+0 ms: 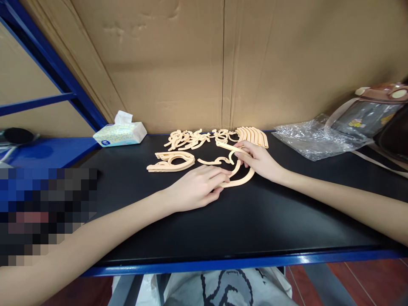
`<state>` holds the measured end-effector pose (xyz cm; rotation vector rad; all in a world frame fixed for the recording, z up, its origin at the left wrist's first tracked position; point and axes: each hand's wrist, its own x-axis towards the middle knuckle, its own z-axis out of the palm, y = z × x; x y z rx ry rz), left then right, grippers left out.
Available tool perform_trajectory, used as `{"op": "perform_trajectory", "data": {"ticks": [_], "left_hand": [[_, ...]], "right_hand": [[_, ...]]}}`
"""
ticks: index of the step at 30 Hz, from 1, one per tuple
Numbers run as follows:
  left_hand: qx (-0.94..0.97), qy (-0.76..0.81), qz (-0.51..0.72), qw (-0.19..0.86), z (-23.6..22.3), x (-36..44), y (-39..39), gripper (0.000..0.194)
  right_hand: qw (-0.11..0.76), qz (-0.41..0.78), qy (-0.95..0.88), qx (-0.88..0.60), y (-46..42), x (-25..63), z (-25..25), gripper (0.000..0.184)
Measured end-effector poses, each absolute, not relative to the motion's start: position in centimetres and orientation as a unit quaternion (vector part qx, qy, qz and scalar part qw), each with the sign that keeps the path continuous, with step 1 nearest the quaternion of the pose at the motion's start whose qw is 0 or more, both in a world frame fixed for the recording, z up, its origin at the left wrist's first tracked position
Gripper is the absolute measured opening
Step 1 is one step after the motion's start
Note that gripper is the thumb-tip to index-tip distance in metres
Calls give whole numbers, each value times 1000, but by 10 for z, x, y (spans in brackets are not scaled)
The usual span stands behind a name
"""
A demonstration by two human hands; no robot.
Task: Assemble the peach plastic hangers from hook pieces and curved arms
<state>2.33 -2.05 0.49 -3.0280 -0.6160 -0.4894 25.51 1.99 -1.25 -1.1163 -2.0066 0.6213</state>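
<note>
A peach-coloured plastic folding clothes hanger (pixel 239 183) with curved arms lies between my hands at the middle of the black table. My left hand (pixel 200 186) closes its fingers on the near left end of the hanger. On its far right side, my right hand (pixel 259 161) pinches the upper arm near the joint. Just beyond my left hand lies a loose S-shaped hook (pixel 208 162). A stack of folded hangers (pixel 170 168) rests farther left. Loose curved pieces (pixel 191 140) form a pile behind, and several curved arms (pixel 255 134) lie side by side behind my right hand.
A tissue pack (pixel 123 134) stands at the back left. Crumpled clear plastic (pixel 310 138) and a transparent bottle (pixel 360 112) with a strap occupy the right side. Cardboard (pixel 178 63) backs the table (pixel 239 229), whose blue front edge runs before me. A printed bag (pixel 229 289) is below.
</note>
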Motion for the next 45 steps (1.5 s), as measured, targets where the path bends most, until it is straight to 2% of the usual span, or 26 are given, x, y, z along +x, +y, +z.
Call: {"op": "perform_trajectory", "data": {"ticks": [25, 35, 45], "left_hand": [[-975, -178, -134, 8, 4, 23, -21, 26], [-964, -210, -148, 65, 7, 25, -23, 25], [-965, -207, -138, 87, 10, 27, -25, 24]], "right_hand": [[346, 240, -802, -423, 18, 255, -12, 26], [259, 117, -880, -382, 6, 253, -10, 26], [247, 105, -888, -374, 6, 253, -10, 26]]}}
